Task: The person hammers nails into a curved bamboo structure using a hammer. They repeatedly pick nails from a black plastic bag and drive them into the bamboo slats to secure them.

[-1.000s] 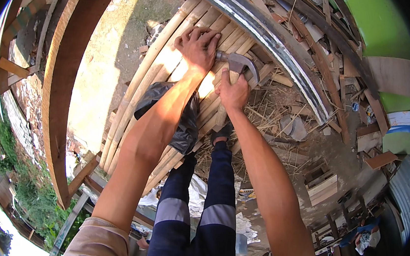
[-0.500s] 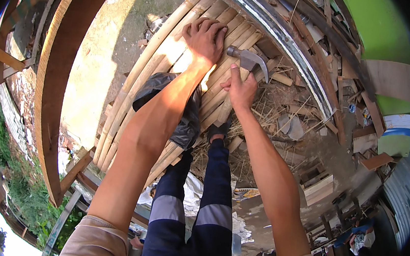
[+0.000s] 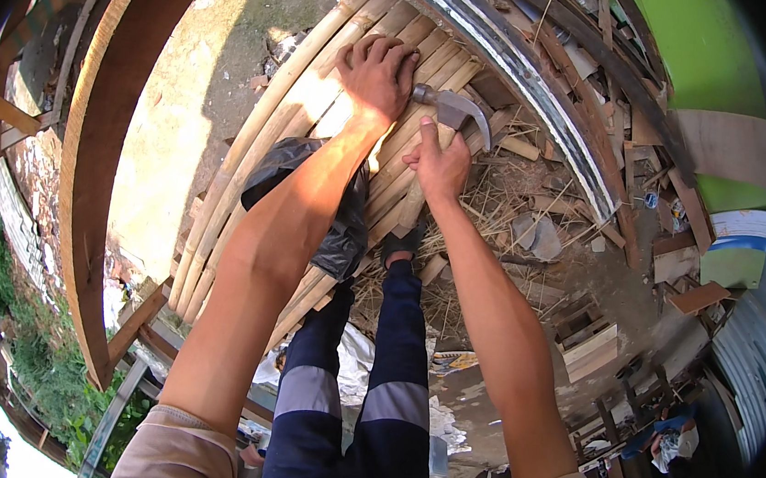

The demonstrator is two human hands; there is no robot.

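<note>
Bamboo poles (image 3: 271,104) lie side by side in front of me, forming a slatted panel. My left hand (image 3: 377,77) rests on the upper poles with its fingers bent and close together. Whatever its fingertips pinch or press is hidden beneath them. Gripped in my right hand (image 3: 441,163) is a claw hammer (image 3: 453,109). Its head points left, close beside my left hand's fingers, and the curved claw points right. Most of the hammer's handle is covered by my fist. A black plastic bag (image 3: 343,240) lies across the poles, partly beneath my left forearm.
A curved-looking wooden beam (image 3: 86,164) stands at the left. A white-streaked beam (image 3: 544,93) crosses the upper right. Straw (image 3: 486,226), stones and wood scraps litter the ground right of the poles. Corrugated sheet (image 3: 751,339) is at the far right. My foot (image 3: 401,241) is beside the poles.
The hammer's head and my right hand have shifted slightly left, nearer my left hand. The whole view has drifted a little; my left hand stays on the poles.
</note>
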